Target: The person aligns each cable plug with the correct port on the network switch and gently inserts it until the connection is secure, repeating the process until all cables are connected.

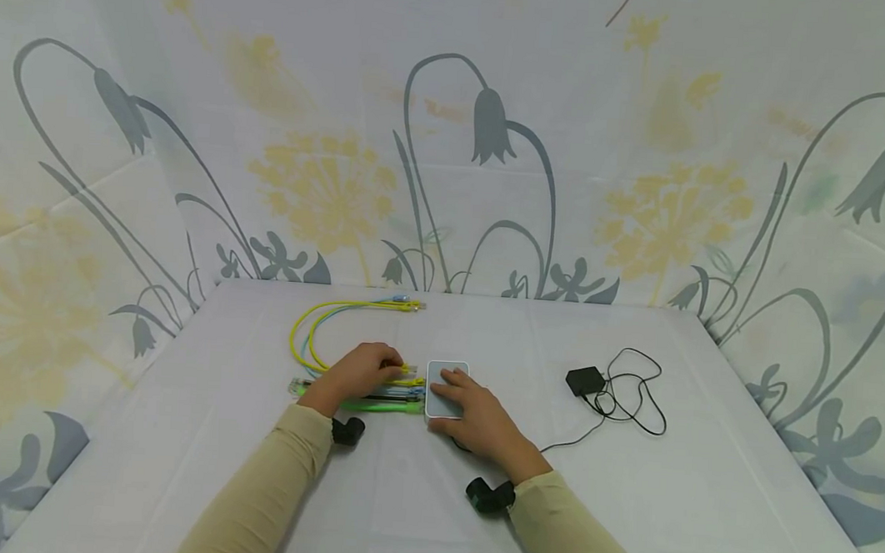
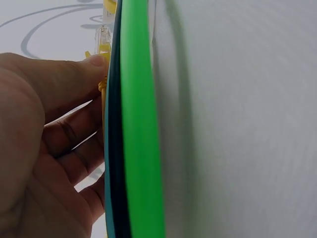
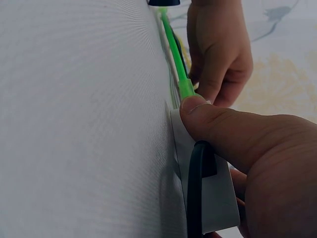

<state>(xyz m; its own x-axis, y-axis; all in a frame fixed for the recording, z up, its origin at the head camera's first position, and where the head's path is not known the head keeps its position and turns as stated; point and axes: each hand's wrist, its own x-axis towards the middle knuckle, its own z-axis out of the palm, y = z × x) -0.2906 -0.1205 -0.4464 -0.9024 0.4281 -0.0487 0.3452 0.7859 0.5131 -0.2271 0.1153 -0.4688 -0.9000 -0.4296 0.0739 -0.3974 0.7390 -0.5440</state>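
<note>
My right hand (image 1: pixel 480 412) grips a small white network switch (image 1: pixel 445 408), thumb on the near edge and fingers over its top. From its left side run network cables, among them a green cable (image 1: pixel 383 407) and a dark one (image 2: pixel 117 148). Left of the switch, my left hand (image 1: pixel 358 372) pinches a yellow network cable just behind its clear plug (image 2: pixel 103 35), the plug pointing toward the switch. The green cable's boot (image 3: pixel 186 88) sits at the switch's edge by my right thumb. A black cord (image 3: pixel 194 193) enters the switch's near side.
Yellow and light blue cables (image 1: pixel 295 327) loop behind my left hand, their far plugs (image 1: pixel 414 306) lying at the back of the table. To the right lies a black power adapter (image 1: pixel 584 382) with its thin cord (image 1: pixel 661 405) in loose coils. A patterned cloth backdrop (image 1: pixel 445 226) rises behind the table.
</note>
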